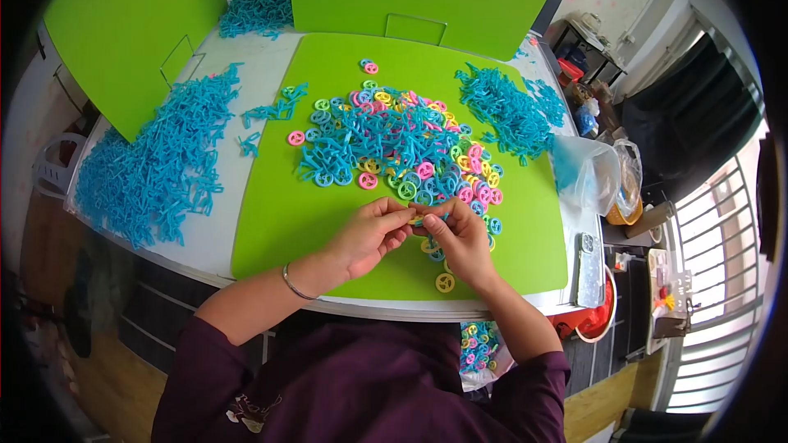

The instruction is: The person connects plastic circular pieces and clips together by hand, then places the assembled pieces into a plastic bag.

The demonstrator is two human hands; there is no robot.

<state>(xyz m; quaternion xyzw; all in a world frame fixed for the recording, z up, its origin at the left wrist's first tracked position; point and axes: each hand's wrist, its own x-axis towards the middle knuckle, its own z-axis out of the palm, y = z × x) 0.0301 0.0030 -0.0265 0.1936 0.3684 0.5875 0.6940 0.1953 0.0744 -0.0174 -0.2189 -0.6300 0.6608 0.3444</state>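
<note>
Left hand (379, 234): fingers curled, thumb and fingertips pinched on a small yellow piece (417, 219). Right hand (461, 239): thumb and fingers closed at the same piece, a blue bit (444, 217) showing at its fingertips. Hands nearly together, above the green mat (279, 230) on the worktop (197, 234), just on the wearer's side of the mixed pile of coloured wheels and blue pieces (394, 139).

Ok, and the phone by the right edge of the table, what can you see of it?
The phone lies back up on the white table, just beside the green mat. Its back looks pale, speckled and rather shiny, with dark camera lenses at the far end. Its long side runs roughly away from the person. Only the table seems to touch it. The screen is hidden.
</note>
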